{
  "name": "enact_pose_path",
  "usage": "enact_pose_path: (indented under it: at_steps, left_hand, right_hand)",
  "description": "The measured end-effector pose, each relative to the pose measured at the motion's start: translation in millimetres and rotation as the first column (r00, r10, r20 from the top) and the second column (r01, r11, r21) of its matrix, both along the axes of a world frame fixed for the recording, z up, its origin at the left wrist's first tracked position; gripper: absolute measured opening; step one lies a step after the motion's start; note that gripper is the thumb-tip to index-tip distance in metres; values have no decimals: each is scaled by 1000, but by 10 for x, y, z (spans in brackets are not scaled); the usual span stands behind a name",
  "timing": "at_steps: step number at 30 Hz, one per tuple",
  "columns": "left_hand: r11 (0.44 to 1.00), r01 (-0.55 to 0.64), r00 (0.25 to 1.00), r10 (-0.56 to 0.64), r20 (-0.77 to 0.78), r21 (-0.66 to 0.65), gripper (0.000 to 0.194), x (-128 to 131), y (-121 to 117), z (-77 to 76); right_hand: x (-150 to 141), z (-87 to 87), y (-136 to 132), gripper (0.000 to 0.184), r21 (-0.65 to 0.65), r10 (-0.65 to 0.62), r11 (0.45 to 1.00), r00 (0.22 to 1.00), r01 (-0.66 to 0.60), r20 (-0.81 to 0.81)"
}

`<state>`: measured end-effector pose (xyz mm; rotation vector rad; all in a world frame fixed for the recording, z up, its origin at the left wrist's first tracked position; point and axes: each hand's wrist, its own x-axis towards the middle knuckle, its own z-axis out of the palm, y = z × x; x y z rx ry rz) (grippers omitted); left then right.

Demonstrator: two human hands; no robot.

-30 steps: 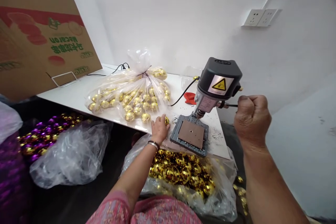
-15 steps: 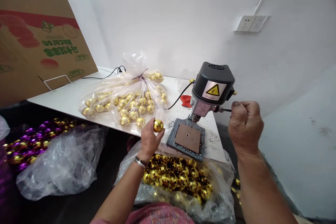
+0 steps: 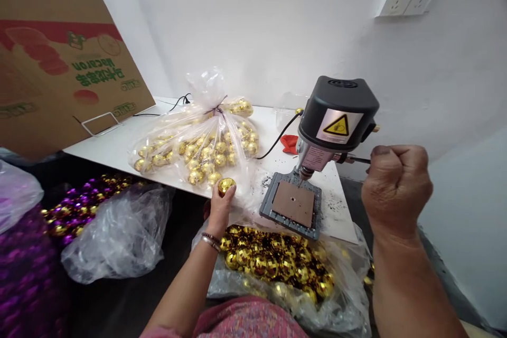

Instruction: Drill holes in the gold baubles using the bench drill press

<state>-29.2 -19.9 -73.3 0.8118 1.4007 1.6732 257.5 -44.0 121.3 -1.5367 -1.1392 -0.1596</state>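
Note:
My left hand (image 3: 219,208) holds a gold mirrored bauble (image 3: 226,186) in its fingertips, just off the front edge of the table. My right hand (image 3: 396,191) is a closed fist at the end of the lever (image 3: 358,159) on a small bench drill press (image 3: 336,113). The drill's brown-topped grey base plate (image 3: 293,203) has a small central hole, and the bit above it is mostly hidden. Between the bauble and the drill, a tied clear bag of gold baubles (image 3: 198,150) lies on the table. An open bag of gold baubles (image 3: 273,266) sits below my hands.
A white table (image 3: 106,142) carries dark drill shavings. A cardboard sheet (image 3: 59,58) leans on a wire stand at the back left. Purple and gold baubles (image 3: 83,206) lie lower left beside crumpled clear plastic (image 3: 116,237). A red object (image 3: 289,143) lies behind the drill.
My left hand has lifted the bauble from the table edge and moved it left, away from the drill. My right fist stays at the lever, and the view has shifted slightly.

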Motion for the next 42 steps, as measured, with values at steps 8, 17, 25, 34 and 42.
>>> enact_pose_path:
  at_steps: [8,17,25,34,42]
  left_hand:
    - [958,277,959,-271,82,-76,67,61,-436,88]
    - [641,761,537,-541,647,-96,69,380,-1229,-437]
    - [488,873,341,-594,729,-11,63,468,-1371,-780]
    - [435,897,358,-618,700,-75,93,464,-1494,-963]
    - [453,890,377,-658,652,-57,86,430,-1393,-813]
  right_hand:
    - [-15,-22,-26,44,36,-2,999,1000,1,26]
    - [7,-46,-15,46,18,-48,999,998,47,38]
    - [-13,38,38,44,58,-78,995,996,76,39]
    - [17,-39,17,35,-35,-143,989,989,142,-29]
    - [99,-126,23,34,-8,-146,989,986,147,82]
